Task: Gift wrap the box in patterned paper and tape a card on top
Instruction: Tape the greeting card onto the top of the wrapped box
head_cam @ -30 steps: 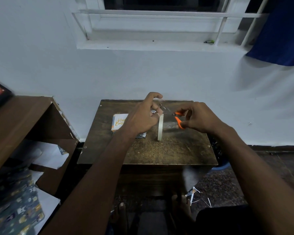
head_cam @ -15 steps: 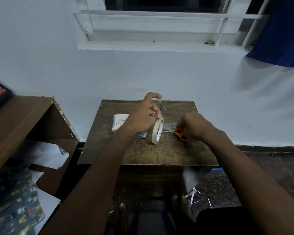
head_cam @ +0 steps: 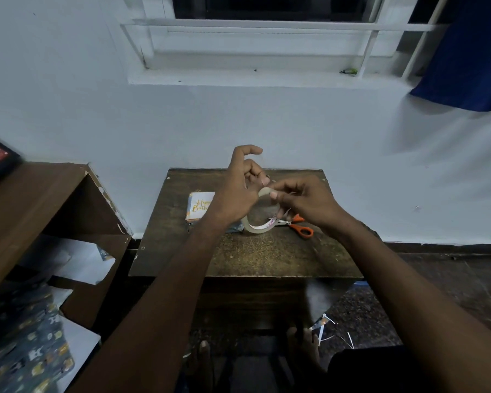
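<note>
Now both hands work the tape.
Right hand (head_cam: 304, 202) grips the roll (head_cam: 257, 222); left hand (head_cam: 240, 191) pinches a strip that may fold onto itself.

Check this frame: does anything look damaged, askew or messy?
Torn white paper scraps and crumpled patterned wrapping paper spill from the brown wooden shelf at left; thin white offcuts litter the floor. The tabletop looks orderly.

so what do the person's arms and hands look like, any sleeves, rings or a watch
Both forearms are bare right up to the frame's lower edge, so no sleeves show. The left hand and the right hand wear no gloves. No ring, watch or bracelet is visible. The fingernails are short.
</note>
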{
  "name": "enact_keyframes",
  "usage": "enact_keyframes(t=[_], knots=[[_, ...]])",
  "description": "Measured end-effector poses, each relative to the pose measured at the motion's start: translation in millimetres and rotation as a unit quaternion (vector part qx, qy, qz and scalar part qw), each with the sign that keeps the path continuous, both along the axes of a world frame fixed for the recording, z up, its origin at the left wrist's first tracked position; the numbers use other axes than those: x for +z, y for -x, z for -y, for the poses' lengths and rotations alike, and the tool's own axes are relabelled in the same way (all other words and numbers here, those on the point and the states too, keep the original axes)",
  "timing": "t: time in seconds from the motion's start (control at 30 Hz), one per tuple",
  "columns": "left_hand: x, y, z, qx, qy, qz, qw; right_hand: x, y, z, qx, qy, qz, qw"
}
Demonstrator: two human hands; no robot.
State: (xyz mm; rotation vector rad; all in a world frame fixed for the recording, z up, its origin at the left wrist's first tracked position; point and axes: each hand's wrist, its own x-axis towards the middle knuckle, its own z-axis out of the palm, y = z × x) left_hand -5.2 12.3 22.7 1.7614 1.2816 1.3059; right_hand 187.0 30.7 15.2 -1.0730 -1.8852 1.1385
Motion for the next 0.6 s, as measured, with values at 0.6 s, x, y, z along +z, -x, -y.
enact_keyframes(t=[0.6], knots=[[5.3, 0.4, 2.7, 0.056, 0.078, 0.020, 0.995, 8.8, -13.4, -5.7, 0.016, -0.140, 0.024, 0.990]])
